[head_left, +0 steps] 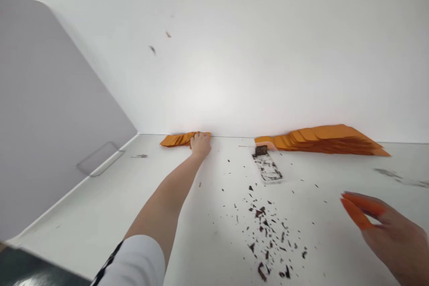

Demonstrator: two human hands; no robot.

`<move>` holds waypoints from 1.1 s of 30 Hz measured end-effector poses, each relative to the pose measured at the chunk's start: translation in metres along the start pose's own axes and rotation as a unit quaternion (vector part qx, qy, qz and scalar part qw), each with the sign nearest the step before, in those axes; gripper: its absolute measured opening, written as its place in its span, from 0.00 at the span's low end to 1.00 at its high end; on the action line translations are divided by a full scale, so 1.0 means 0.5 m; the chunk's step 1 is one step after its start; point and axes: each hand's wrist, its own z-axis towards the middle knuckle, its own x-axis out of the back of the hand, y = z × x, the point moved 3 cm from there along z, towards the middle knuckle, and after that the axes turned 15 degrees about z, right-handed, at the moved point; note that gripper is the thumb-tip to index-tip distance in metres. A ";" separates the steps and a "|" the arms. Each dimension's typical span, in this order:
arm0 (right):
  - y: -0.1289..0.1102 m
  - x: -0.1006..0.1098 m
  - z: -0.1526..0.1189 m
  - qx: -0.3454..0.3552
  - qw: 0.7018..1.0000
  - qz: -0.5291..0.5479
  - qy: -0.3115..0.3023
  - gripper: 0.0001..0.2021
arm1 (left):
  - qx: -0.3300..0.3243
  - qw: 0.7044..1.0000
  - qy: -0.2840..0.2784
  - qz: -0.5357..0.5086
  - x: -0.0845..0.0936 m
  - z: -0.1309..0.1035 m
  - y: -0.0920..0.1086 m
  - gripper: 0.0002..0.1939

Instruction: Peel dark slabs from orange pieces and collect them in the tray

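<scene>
My left hand (200, 143) reaches to the back of the white table and rests on the right end of a short fanned row of orange envelopes (176, 140); its fingertips are bent over them. At the lower right, my right hand (385, 223) has orange covers on its thumb and finger, held a little apart with nothing between them. A longer fanned stack of orange envelopes (321, 139) lies along the back wall at the right. Beside its left end sits a small clear tray (269, 170) with dark flakes and a dark piece in it.
Dark brown flakes (264, 228) are scattered over the middle front of the white table (214, 232). A white wall (214, 53) stands behind, and a grey panel (50, 111) at the left with a thin wire-like loop by its foot.
</scene>
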 end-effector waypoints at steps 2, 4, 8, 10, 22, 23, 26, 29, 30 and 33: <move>-0.035 0.001 -0.010 -0.024 0.999 0.023 -0.020 0.14 | -0.019 0.999 -0.015 0.023 -0.020 0.021 0.013 0.15; -0.051 -0.003 -0.015 -0.019 0.999 0.032 -0.038 0.16 | -0.028 0.998 -0.023 0.042 -0.037 0.035 0.017 0.14; -0.044 -0.009 -0.019 0.000 0.998 0.030 -0.064 0.17 | -0.026 0.998 -0.016 0.062 -0.049 0.044 0.003 0.14; -0.038 -0.010 -0.020 0.002 0.998 0.025 -0.065 0.17 | -0.021 0.998 -0.005 0.062 -0.047 0.043 -0.009 0.14; -0.025 -0.030 -0.014 -0.011 0.996 0.023 -0.080 0.20 | -0.091 0.996 0.022 0.006 -0.038 0.006 -0.039 0.11; -0.027 -0.031 -0.014 -0.012 0.997 0.027 -0.078 0.20 | -0.086 0.996 0.027 -0.004 -0.032 0.001 -0.043 0.12; -0.033 -0.035 -0.013 -0.027 0.995 0.039 -0.085 0.21 | -0.055 0.996 0.057 -0.039 -0.007 -0.015 -0.053 0.14; -0.036 -0.038 -0.010 -0.052 0.993 0.049 -0.092 0.21 | -0.026 0.991 0.095 -0.093 0.031 -0.037 -0.055 0.15; -0.037 -0.039 -0.009 -0.061 0.993 0.053 -0.090 0.21 | -0.017 0.987 0.108 -0.115 0.046 -0.048 -0.052 0.15; -0.047 -0.039 -0.012 -0.090 0.991 0.065 -0.068 0.21 | 0.004 0.972 0.133 -0.195 0.087 -0.108 -0.030 0.16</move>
